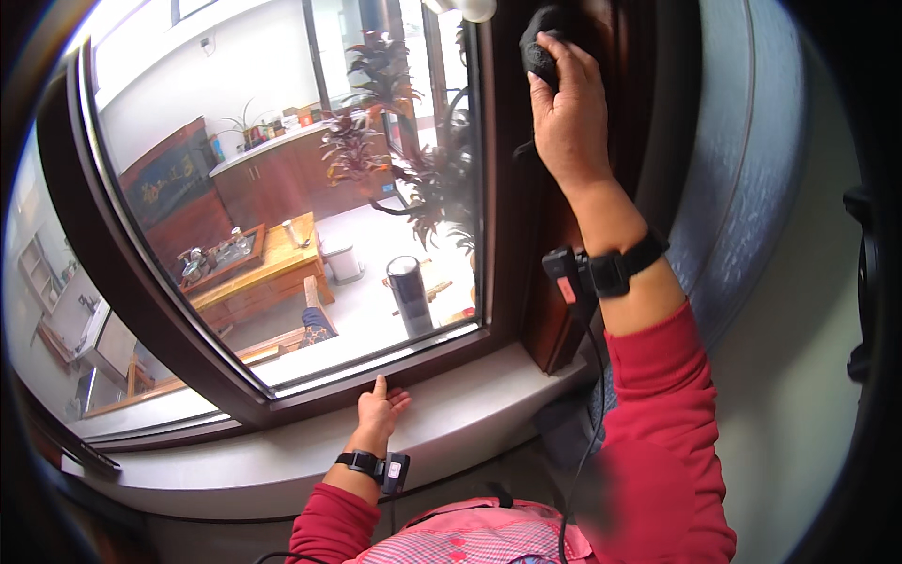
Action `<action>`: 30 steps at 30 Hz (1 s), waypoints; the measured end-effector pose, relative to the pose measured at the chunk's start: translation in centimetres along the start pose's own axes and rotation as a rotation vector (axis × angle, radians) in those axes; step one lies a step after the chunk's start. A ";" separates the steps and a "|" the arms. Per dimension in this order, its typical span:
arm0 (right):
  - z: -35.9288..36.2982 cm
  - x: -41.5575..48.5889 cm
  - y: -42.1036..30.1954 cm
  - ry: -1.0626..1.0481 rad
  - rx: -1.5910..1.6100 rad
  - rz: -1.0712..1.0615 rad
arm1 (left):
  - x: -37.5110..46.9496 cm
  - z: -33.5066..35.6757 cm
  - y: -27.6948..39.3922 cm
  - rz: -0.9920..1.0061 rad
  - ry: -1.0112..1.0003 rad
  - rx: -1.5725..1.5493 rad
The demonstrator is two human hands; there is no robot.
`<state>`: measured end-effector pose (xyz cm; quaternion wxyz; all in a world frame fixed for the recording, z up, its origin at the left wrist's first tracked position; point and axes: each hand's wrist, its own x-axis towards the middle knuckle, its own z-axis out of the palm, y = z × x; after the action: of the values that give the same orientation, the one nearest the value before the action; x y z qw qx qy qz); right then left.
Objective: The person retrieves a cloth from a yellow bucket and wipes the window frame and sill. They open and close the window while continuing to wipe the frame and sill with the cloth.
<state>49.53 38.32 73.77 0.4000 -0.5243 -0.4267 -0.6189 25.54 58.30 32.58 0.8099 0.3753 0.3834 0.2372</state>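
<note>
High at the right side of the window, my right hand (574,106) presses a bunched dark cloth (540,60) to the dark brown wooden casing (564,310). My left hand (382,409) is low over the pale window sill (479,405), holding nothing. Its thumb points up at the bottom rail of the dark window frame (430,359), and its fingers are apart. Whether the thumb touches the rail is hard to tell. The large window pane (282,176) fills the space to the left of my right hand.
A grey-blue curtain (747,141) hangs right of the casing. A black cable (599,395) runs down from the device on my right wrist. Beyond the glass stand a wooden tea table (282,268), a white bin (342,262), a dark cylinder (409,299) and a leafy plant (430,176).
</note>
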 end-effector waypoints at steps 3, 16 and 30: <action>3.3 -2.1 -1.1 -0.109 0.000 0.085 | 0.0 -0.4 0.1 -0.028 -0.035 0.068; 7.7 3.3 4.3 0.025 -0.069 -0.056 | -0.2 -0.5 0.3 -0.077 -0.121 0.133; 5.1 -8.6 -0.2 -0.080 -0.077 0.084 | 0.6 -1.0 -0.6 -0.046 -0.108 0.093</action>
<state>52.04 43.63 65.66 0.3876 -0.5812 -0.3957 -0.5961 25.15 58.80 31.39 0.8162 0.4159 0.3584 0.1798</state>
